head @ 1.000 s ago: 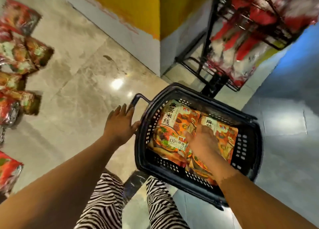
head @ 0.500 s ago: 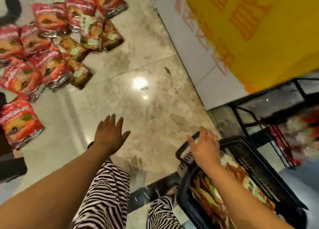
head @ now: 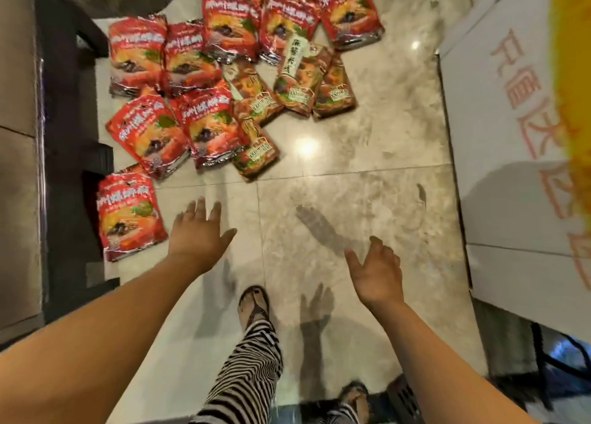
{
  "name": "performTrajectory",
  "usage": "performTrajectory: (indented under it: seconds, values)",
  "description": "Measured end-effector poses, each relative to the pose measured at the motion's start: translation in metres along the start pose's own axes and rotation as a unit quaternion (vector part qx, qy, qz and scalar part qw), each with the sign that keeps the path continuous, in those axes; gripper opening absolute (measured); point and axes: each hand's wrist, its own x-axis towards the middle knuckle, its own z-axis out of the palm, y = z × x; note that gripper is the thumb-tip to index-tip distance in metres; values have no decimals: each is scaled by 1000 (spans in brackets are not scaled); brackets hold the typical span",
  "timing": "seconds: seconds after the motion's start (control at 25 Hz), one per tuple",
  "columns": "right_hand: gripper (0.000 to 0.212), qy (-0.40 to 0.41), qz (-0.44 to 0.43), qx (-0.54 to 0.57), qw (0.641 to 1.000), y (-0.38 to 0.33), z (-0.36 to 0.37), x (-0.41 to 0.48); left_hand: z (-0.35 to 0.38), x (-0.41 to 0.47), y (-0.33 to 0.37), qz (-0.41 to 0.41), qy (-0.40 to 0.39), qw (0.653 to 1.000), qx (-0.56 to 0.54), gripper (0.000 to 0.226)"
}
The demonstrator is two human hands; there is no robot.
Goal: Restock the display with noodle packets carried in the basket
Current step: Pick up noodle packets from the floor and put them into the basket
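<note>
Nearest us, striped trousers [head: 249, 375] and a sandal [head: 254, 305] stand on the marble floor [head: 351, 184]; whether the dark slatted shape [head: 404, 398] at the bottom edge is the basket, we cannot tell. We hold both hands out empty: the left hand [head: 200, 231] spread wide, the right hand [head: 377, 273] loosely open. Just beside the left hand lies one red packet [head: 128, 215]. Farther off, the noodle packets [head: 208, 81] overlap on the floor, brown packets [head: 300, 78] at their right.

Bright light from overhead — you get two white glare spots on the glossy floor tiles [head: 367, 155]. Soft grey shadows lie there. Noodle packets [head: 208, 72] look smeared; yellow panel [head: 572, 88] blurs, frame edges bow — wide lens.
</note>
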Motion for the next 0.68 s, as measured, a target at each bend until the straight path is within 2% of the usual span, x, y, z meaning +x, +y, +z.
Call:
performTrajectory:
  seconds: [0.16, 0.32, 0.48, 0.6, 0.68]
  values:
    - [68, 6, -21, -16, 1000, -44, -26, 46, -43, 43, -25, -48, 4, 997, -61, 74]
    - [67, -7, -13, -37, 999, -62, -57, 105, -74, 78, -18, -50, 11, 996, -76, 75]
    - [61, -39, -8, -37, 999, -77, -86, 184, -95, 123, 6, -78, 10, 993, -93, 77]
    - [61, -83, -44, -67, 993, -81, -111, 261, -109, 166, 40, -119, 5, 986, -118, 80]
    - [64, -85, -73, -84, 990, -86, -134, 306, -118, 194, 65, -144, 5, 980, -139, 82]
